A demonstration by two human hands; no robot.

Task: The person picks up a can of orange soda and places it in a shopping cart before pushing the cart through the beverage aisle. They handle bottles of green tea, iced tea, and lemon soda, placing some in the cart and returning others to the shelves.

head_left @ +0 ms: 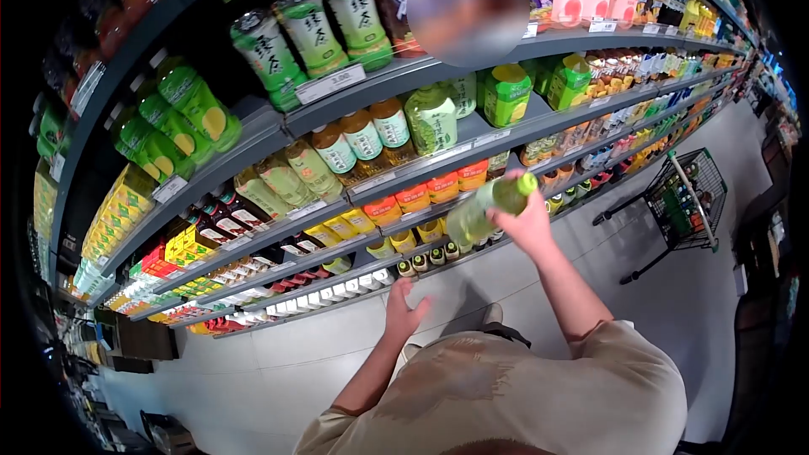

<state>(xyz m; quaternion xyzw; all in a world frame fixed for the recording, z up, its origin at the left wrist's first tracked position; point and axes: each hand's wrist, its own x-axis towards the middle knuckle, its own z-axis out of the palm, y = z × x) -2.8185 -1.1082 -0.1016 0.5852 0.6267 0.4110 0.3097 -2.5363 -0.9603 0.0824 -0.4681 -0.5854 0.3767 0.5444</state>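
Observation:
My right hand (524, 217) is wrapped round the upper part of a large green bottle (476, 217) with a lime-green cap. The bottle tilts, its cap toward the upper right, in front of the lower shelves. Lower and to the left, my left hand (406, 310) has its fingers apart and holds nothing. Above the held bottle, a similar large green bottle (431, 120) stands on a shelf beside brown tea bottles (362, 136). Orange-labelled bottles (413, 196) line the shelf below them.
A shopping cart (693, 202) with items in it stands on the tiled floor to the right. Shelves of drinks curve across the view, with a price-tagged shelf edge (396, 72) above. Dark boxes (135, 337) are at the lower left.

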